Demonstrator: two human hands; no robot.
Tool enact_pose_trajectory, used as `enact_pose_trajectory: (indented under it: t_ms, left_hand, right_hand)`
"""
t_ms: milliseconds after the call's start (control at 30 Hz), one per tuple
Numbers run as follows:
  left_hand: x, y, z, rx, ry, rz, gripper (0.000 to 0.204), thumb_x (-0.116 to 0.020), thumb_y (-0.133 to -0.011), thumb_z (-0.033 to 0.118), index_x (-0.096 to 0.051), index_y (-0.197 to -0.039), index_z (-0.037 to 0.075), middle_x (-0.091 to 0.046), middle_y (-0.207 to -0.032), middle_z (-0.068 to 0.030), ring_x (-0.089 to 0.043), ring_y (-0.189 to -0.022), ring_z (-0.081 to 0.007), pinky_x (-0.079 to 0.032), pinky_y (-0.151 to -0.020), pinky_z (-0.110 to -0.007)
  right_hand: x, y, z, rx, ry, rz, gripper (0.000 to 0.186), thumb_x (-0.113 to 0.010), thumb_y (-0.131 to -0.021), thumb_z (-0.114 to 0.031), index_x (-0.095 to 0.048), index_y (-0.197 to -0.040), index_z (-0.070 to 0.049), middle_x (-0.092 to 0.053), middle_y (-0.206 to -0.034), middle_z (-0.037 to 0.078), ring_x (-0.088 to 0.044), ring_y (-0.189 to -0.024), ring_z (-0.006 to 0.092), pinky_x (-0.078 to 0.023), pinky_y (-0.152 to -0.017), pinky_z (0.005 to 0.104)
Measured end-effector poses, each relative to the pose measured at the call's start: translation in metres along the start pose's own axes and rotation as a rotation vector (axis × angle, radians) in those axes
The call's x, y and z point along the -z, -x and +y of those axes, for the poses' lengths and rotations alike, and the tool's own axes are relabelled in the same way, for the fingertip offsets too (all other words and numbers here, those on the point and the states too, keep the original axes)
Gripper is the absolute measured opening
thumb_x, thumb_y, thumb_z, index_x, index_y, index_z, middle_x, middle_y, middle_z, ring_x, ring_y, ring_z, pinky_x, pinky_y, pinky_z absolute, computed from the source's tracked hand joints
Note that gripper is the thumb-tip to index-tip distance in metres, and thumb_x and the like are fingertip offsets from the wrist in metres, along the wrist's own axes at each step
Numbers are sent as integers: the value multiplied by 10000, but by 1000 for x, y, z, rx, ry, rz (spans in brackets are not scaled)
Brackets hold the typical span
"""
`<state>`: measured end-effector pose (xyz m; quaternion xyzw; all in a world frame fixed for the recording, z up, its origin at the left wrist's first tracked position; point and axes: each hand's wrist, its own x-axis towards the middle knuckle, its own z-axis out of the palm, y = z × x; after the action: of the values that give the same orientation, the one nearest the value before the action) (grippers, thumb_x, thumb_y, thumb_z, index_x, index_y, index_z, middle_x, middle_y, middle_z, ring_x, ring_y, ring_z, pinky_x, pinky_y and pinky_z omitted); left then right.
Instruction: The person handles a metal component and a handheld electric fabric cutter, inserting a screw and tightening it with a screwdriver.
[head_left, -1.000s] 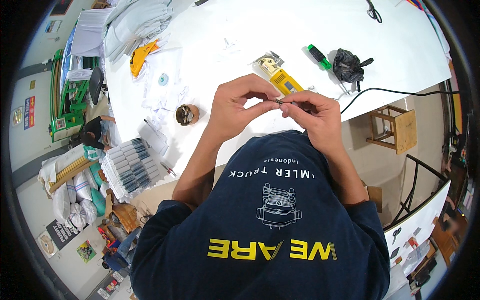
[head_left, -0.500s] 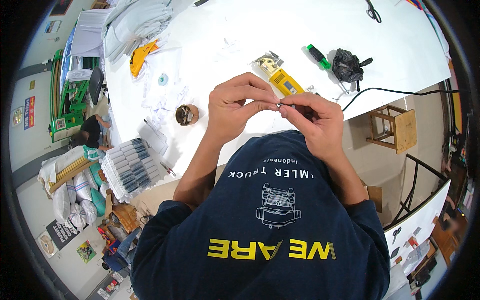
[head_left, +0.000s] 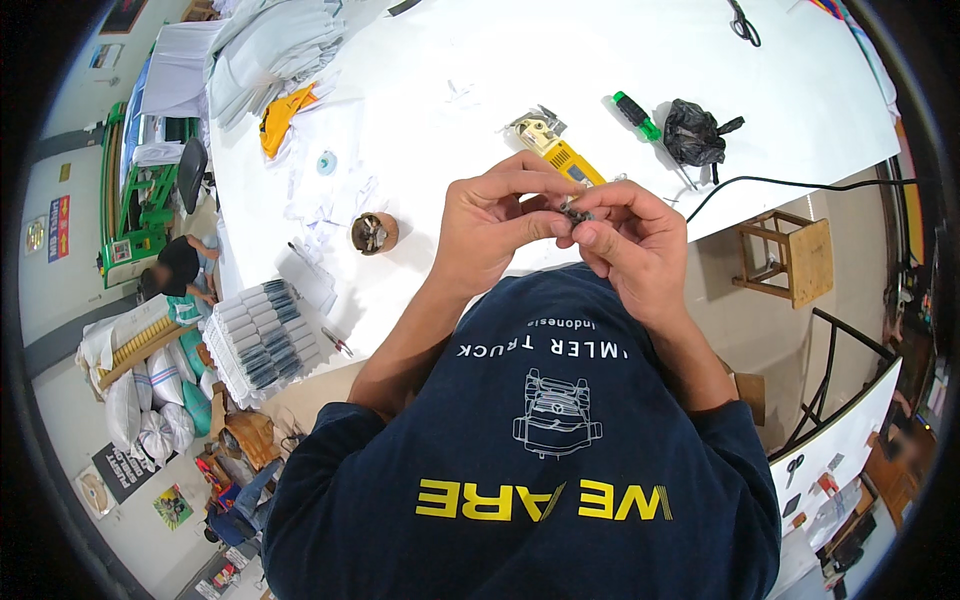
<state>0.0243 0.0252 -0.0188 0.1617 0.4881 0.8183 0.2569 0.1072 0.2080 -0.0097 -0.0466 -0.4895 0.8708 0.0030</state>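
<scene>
at the near side of the counter point(head_left: 610, 50), the left hand point(head_left: 490, 225) and the right hand point(head_left: 640, 250) are together, both pinching a small dark part point(head_left: 577, 213) between them. from that part, a yellow power tool point(head_left: 572, 162) lies at twelve o'clock, a green screwdriver point(head_left: 637, 115) at one, a black plastic bag point(head_left: 693, 134) at two, a brown cup point(head_left: 391, 232) at nine.

On your white table point(head_left: 440, 130), you have a pile of grey cloth point(head_left: 275, 55) and an orange cloth point(head_left: 287, 118) toward the left edge, while a brown cup point(head_left: 374, 233) stands closer to the near edge. Toward the near right corner lie a yellow power tool point(head_left: 570, 160), a green-handled screwdriver point(head_left: 636, 115) and, just beside it, a crumpled black bag point(head_left: 695, 133). Farther from you, near the right edge, lie black scissors point(head_left: 745, 25).
</scene>
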Motion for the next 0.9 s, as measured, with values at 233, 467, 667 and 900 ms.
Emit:
enact_pose_trajectory:
  t_ms: [233,467,667,900]
  left_hand:
    - [-5,2,7,-108,-61,-44,284,-816,-864,-124,-771,-1132,-44,-698,-1139,-164,-720,-1022,-216,-643,-885,-332]
    - [-2,1,10,-149,-134,-59,219,-764,-904,-131,-764,-1108,-50,-696,-1128,-157,-729,-1013,-223,-649,-873,-345]
    - [6,0,6,-170,-142,-75,248,-765,-899,-129,-768,-1130,-39,-704,-1157,-160,-726,-1023,-213,-627,-880,-326]
    - [14,-12,21,-159,-449,-145,420,-736,-900,-122,-707,-1315,-60,-721,-1208,-184,-725,-1064,-261,-608,-872,-361]
  right_hand:
    - [3,0,-4,65,17,-7,250,-816,-925,37,-706,-1150,28,-767,-914,98,-594,-676,55,-420,-549,202]
    - [-7,1,-12,68,104,47,300,-858,-882,43,-679,-1117,-8,-752,-916,63,-643,-746,49,-468,-614,196]
    - [-6,1,-4,210,211,38,302,-867,-884,27,-683,-1120,-15,-732,-917,37,-653,-802,47,-492,-678,213]
    - [-2,-6,-2,76,188,150,269,-874,-891,-10,-698,-1093,-11,-722,-892,30,-618,-757,47,-462,-645,208]
